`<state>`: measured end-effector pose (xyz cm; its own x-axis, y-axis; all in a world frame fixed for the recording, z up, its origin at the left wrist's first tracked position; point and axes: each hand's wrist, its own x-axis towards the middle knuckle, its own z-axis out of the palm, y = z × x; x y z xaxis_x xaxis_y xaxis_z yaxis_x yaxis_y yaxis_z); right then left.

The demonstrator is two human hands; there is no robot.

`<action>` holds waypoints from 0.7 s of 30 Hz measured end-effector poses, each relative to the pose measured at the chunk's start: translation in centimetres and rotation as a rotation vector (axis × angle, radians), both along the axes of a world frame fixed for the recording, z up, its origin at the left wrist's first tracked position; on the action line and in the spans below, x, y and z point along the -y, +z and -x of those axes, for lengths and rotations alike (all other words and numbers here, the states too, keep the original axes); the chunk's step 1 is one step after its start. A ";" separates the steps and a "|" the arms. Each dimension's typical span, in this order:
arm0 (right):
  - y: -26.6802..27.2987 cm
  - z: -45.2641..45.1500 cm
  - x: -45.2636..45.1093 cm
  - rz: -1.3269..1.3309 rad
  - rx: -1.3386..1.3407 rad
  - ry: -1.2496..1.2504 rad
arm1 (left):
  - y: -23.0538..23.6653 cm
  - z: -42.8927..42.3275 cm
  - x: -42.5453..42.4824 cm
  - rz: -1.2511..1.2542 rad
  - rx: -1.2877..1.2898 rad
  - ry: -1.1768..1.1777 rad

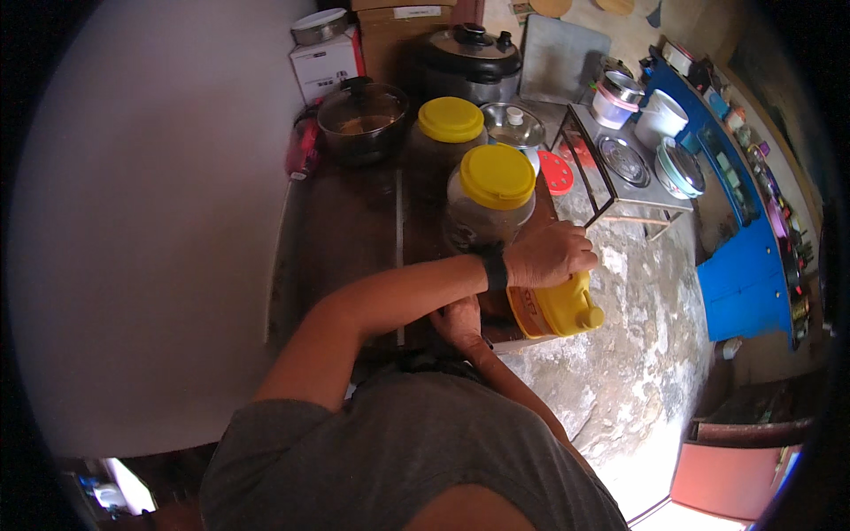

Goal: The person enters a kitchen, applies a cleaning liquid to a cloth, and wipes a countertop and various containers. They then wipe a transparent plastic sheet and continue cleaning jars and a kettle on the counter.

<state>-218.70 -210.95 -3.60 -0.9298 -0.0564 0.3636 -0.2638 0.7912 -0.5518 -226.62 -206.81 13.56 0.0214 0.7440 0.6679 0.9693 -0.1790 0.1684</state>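
Note:
My left hand (554,255), with a black band at the wrist, reaches across to the right. Its fingers are curled at the handle of a yellow plastic jug (564,302), which has a cap and a printed label and sits at the table's right corner. Under my left forearm, my right hand (463,322) is by the front of the dark table (345,245); its fingers are partly hidden. Just beyond my left wrist stands a clear jar with a yellow lid (498,174). Behind it is a second jar with a yellow lid (451,119).
A glass-lidded pot (362,123), an electric cooker (471,63) and a steel-lidded pot (514,126) are farther back. To the right, a metal-framed stand (621,182) holds containers beside a blue cabinet (750,292). A pale wall (159,232) borders the left.

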 end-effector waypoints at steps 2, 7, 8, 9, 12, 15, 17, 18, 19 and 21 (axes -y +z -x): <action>-0.5 0.2 0.2 0.001 -0.039 0.006 | 1.0 -0.4 1.9 -0.009 0.090 0.087; -1.7 0.3 -1.1 -0.031 -0.057 -0.016 | 5.6 -1.5 8.2 -0.113 0.339 0.295; -0.6 -0.6 -1.0 0.185 -0.076 -0.022 | 6.3 -1.3 9.8 -0.142 0.339 0.364; -0.1 -1.3 -1.4 0.081 -0.068 -0.016 | 6.8 -1.3 11.6 -0.169 0.335 0.444; 0.5 -3.6 -3.6 0.423 0.252 -0.004 | 8.3 0.1 17.4 -0.202 0.515 0.607; 2.8 -5.8 -5.9 0.873 0.391 -0.137 | 9.6 0.0 22.0 -0.217 0.595 0.756; 3.6 -6.6 -6.3 1.205 0.243 -0.256 | 9.7 -0.5 24.0 -0.234 0.591 0.860; 5.7 -6.3 -5.6 1.102 0.133 -0.199 | 9.5 -0.9 24.8 -0.253 0.572 0.908; 7.9 -5.2 -4.6 1.102 0.076 -0.167 | 9.2 -1.3 25.6 -0.270 0.551 0.959; 11.3 -2.6 -2.8 1.194 0.000 -0.159 | 7.9 -1.0 26.8 -0.299 0.618 1.014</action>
